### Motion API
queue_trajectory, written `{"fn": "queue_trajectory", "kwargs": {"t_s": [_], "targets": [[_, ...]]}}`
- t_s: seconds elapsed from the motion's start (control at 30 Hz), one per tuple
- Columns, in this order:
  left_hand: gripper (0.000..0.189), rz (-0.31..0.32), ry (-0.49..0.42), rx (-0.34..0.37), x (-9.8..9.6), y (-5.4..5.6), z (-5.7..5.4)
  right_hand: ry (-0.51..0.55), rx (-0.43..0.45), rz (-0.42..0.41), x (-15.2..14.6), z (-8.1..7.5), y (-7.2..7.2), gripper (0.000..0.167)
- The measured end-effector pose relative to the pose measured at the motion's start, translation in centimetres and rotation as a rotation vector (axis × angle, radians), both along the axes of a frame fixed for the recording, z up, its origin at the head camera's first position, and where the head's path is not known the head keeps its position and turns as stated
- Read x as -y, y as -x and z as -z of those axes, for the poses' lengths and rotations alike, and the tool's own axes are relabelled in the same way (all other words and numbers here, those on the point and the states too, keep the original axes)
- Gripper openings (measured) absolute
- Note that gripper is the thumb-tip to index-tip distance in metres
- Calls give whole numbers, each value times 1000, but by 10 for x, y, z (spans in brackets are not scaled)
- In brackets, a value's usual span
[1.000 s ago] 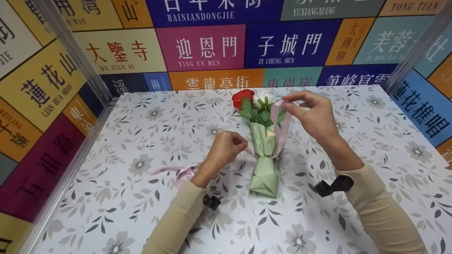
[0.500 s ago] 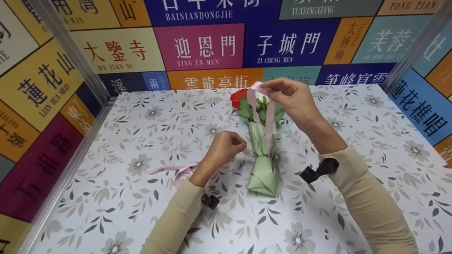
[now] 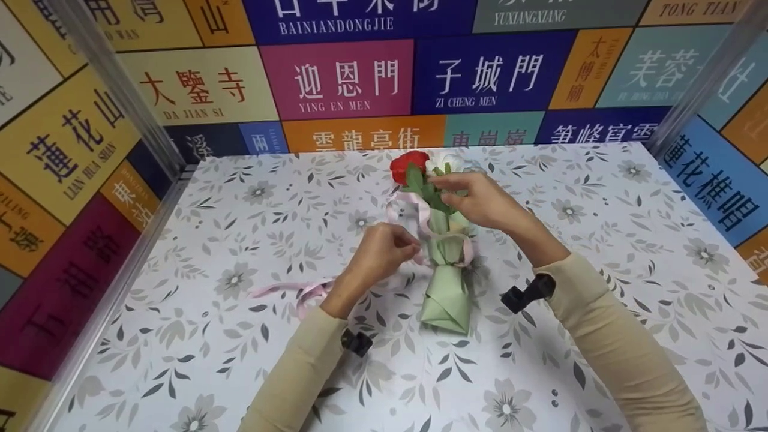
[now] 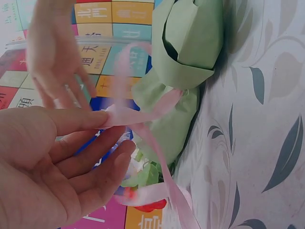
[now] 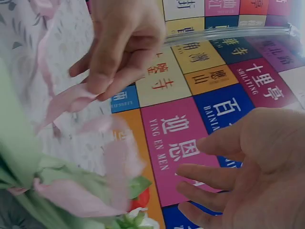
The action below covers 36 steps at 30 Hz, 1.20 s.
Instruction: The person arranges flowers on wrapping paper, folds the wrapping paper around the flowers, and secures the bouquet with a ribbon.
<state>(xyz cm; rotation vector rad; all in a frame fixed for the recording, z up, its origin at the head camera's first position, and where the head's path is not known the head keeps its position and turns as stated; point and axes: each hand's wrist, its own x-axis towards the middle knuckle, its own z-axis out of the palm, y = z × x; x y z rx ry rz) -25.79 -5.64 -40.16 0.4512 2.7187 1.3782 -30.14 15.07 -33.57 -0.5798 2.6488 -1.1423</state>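
Observation:
A small bouquet in pale green wrapping paper (image 3: 447, 300) lies on the table, a red rose (image 3: 409, 167) and a white flower (image 3: 445, 159) at its far end. Pink ribbon (image 4: 164, 106) goes round its narrow waist. Left of the bouquet, my left hand (image 3: 384, 249) pinches the ribbon between thumb and forefinger, clearest in the left wrist view. My right hand (image 3: 480, 201) hovers over the leaves and upper wrap. Its fingers (image 5: 209, 176) are spread and hold nothing in the right wrist view. A loose ribbon loop (image 5: 119, 167) hangs in the air near it, blurred.
More pink ribbon (image 3: 311, 293) trails on the table beside my left forearm. The tabletop (image 3: 240, 360) has a grey leaf and flower print. Colourful panels with Chinese lettering (image 3: 342, 81) stand along the back and both sides.
My right hand has carried the ribbon from the right across the flowers to the left and let it go; the ribbon now falls left of the bouquet. My left hand has stayed in place.

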Motion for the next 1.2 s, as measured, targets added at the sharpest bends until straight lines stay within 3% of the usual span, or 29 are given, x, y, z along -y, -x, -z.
{"fn": "queue_trajectory", "kwargs": {"t_s": [0.2, 0.33, 0.57, 0.77, 0.9, 1.1, 1.2], "targets": [[10, 4, -23, -1, 0, 2, -1, -15, -111, 64, -4, 23, -9, 26], [12, -5, -32, -13, 0, 3, -2, -18, -164, 1, -2, 37, -18, 23], [11, 14, -56, -88, 0, 2, -2, -12, -247, -94, 6, 59, -29, 34], [10, 19, -74, -111, 0, 2, -2, 79, -349, -22, 13, 71, -31, 27], [9, -10, -86, -96, -1, 2, -1, 109, -359, 15, 15, 75, -32, 26], [10, -51, -156, 10, -3, 2, -1, 173, -355, 46, 15, 80, -31, 20], [12, -60, -179, 24, -3, 3, -1, 221, -368, 54, 13, 83, -30, 15]]}}
